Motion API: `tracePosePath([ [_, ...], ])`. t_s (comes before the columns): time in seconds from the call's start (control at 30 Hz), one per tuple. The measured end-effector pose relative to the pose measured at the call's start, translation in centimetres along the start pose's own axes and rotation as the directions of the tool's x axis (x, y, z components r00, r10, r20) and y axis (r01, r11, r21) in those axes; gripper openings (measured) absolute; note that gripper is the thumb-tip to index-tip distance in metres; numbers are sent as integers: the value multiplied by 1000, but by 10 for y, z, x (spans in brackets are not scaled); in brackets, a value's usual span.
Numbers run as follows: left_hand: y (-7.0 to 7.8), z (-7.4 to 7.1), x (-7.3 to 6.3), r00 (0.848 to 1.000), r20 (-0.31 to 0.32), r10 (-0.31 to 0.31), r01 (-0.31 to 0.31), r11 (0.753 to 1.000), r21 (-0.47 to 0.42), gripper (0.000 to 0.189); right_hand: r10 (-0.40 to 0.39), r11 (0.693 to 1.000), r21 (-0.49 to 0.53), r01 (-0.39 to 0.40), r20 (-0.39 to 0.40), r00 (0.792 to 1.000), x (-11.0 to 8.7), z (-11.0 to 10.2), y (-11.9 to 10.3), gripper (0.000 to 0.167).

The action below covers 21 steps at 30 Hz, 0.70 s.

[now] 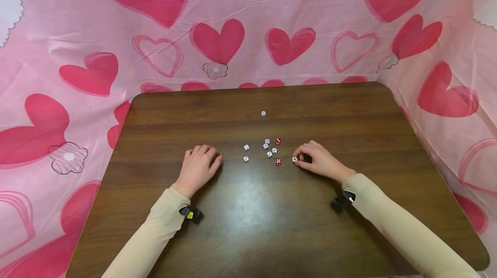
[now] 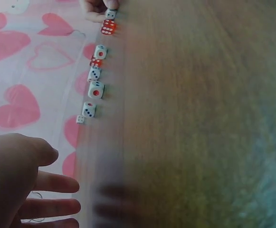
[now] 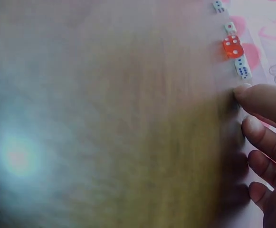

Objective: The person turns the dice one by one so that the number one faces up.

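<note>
My right hand [image 1: 320,160] is at the right of the loose dice, thumb and forefinger pinching a white die [image 1: 294,160]. In the left wrist view, that white die [image 2: 110,14] shows between the fingertips, close by a red die [image 2: 108,27]. One red die [image 1: 278,162] lies just left of the pinched one; another red die [image 1: 278,141] is farther back. My left hand [image 1: 197,168] rests on the table with fingers loosely spread and nothing held. Nearest to it are two white dice, a front one [image 1: 246,159] and a back one [image 1: 246,147].
Several white dice [image 1: 269,154] sit in a loose cluster mid-table. A lone white die [image 1: 263,113] lies farther back. The brown wooden table [image 1: 248,235] has rounded corners, and pink heart-patterned cloth [image 1: 221,6] hangs behind and at both sides.
</note>
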<state>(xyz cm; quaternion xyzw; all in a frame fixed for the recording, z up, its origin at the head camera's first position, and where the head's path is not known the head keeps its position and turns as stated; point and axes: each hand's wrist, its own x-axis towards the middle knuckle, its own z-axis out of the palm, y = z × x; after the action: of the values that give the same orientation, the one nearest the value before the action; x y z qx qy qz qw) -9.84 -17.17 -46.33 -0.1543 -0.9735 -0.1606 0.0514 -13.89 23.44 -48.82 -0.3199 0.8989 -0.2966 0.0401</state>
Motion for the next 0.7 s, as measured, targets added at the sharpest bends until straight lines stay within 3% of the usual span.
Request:
tracePosePath([
  [0.3,0,3,0,999,42,-5,5,1000,-3,27,-2,1000,9,1,42,999,-6,4,-3,16],
  [0.47,5,7,5,998,52,26,-24,999,-25,25,7,1000,14,-8,50,999,-7,5,-3,17],
  [0.6,11,12,12,995,69,72,-61,987,-151,19,6,1000,18,-7,46,999,-7,5,-2,17],
  [0.7,16,17,20,991,103,90,-56,954,-296,15,4,1000,19,-5,38,999,-7,6,-1,16],
])
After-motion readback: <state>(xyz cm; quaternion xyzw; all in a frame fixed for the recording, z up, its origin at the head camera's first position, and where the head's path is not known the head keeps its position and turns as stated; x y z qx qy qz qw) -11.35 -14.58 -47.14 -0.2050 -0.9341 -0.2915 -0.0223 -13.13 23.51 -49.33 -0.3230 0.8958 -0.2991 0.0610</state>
